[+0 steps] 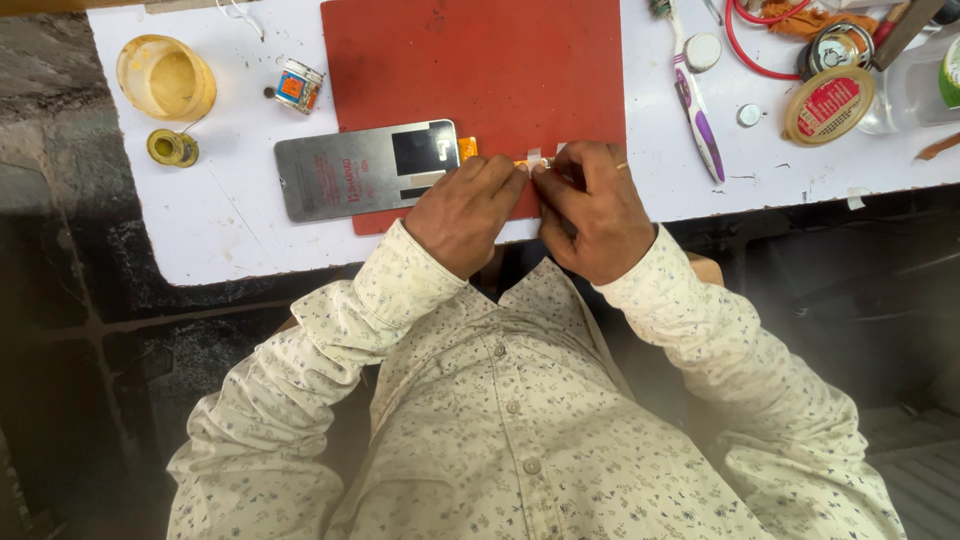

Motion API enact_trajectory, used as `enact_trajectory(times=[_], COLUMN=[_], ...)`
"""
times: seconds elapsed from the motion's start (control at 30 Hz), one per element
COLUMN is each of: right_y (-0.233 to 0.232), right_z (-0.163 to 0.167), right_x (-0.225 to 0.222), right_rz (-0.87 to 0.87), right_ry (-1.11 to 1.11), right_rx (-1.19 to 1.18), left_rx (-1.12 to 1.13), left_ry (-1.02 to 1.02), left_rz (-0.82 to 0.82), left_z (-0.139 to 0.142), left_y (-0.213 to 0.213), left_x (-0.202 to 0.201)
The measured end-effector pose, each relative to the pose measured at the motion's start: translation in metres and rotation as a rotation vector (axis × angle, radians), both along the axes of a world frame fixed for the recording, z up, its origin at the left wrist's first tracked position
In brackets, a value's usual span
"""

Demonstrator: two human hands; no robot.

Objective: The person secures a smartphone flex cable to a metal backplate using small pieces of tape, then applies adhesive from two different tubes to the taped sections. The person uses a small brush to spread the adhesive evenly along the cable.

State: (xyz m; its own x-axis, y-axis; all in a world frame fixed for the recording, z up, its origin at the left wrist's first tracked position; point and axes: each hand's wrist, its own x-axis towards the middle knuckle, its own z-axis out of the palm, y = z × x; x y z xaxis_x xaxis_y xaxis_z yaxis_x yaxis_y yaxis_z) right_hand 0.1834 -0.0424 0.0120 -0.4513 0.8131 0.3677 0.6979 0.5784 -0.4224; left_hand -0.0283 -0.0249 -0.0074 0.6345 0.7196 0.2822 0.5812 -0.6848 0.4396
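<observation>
White and a little scuffed, the table (pixel 240 230) is filling the upper part of the head view, with a dark floor showing below and to the sides. A red mat (pixel 480 70) is lying across its middle, reaching from twelve o'clock down to the person's hands. On the mat's lower left edge, a grey metal plate (pixel 350 175) with a dark window is lying flat, half on the mat and half on the table, at about ten o'clock from the hands.

Both hands are meeting at the centre of the view, over the mat's near edge. The left hand (pixel 465 215) is curling its fingers and pinching the end of a thin orange strip (pixel 522 161), and the right hand (pixel 592 210) is pinching the same strip from the other side, thumbs and forefingers closed narrowly, fingertips almost touching. A small pale tab of tape (pixel 535 157) is sitting on the strip between the fingertips. The strip is running left toward the plate's right end, where an orange patch is showing.

At ten o'clock a yellowish cup (pixel 165 78) and a small round tin (pixel 172 148) are standing well apart from the hands, with a little printed jar (pixel 298 86) near the mat's left edge. At two o'clock a toothbrush (pixel 693 95) is lying on the table, and beyond it a round lid (pixel 829 105) and a red cable (pixel 745 45).
</observation>
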Motion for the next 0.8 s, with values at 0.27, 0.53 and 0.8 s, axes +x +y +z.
enact_trajectory(times=[0.27, 0.53, 0.8], right_y=[-0.010, -0.016, -0.020], right_z=[-0.005, -0.016, -0.027], right_x=[0.000, 0.003, 0.007], right_rz=[-0.026, -0.046, -0.055], right_ry=[0.024, 0.069, 0.159], right_rx=[0.059, 0.085, 0.116], left_rx=[-0.003, -0.011, 0.021], left_ry=[-0.020, -0.099, -0.133], left_rz=[0.011, 0.038, 0.042], left_z=[0.001, -0.001, 0.004], left_y=[0.000, -0.003, -0.003], left_x=[0.001, 0.000, -0.001])
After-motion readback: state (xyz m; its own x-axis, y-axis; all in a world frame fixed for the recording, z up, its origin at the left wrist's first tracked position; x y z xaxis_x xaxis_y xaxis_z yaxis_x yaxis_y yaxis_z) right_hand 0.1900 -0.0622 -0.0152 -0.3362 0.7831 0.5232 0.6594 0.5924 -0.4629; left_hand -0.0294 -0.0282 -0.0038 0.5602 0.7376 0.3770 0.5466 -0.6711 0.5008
